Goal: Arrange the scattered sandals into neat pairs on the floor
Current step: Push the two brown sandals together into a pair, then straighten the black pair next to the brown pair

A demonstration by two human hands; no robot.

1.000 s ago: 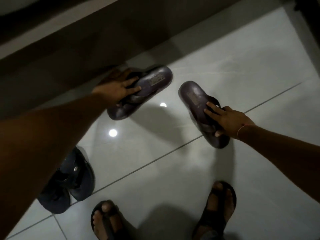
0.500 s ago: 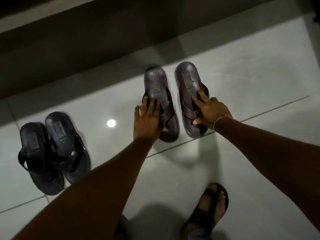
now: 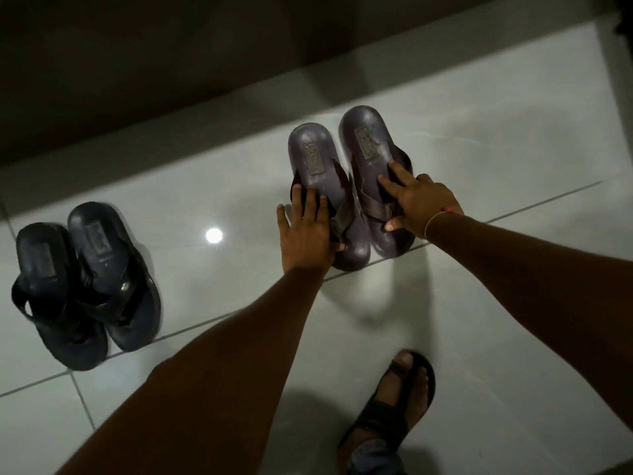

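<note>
Pale tiled floor (image 3: 479, 320), dim light, dark wall at top: two sandal pairs down, hands on the right-hand pair.

Left hand (image 3: 306, 231) lies flat, fingers spread, pressing the left brown sandal (image 3: 317, 159); right hand (image 3: 419, 204) presses the right brown sandal (image 3: 370, 138), thumb hooked at its near edge. Neither lifts. Both long axes run away from the person, near parallel, sides just touching; the right one sits slightly further out. Black pair (image 3: 85, 282) lies well apart to the left, already together. Likely next: let go.
</note>
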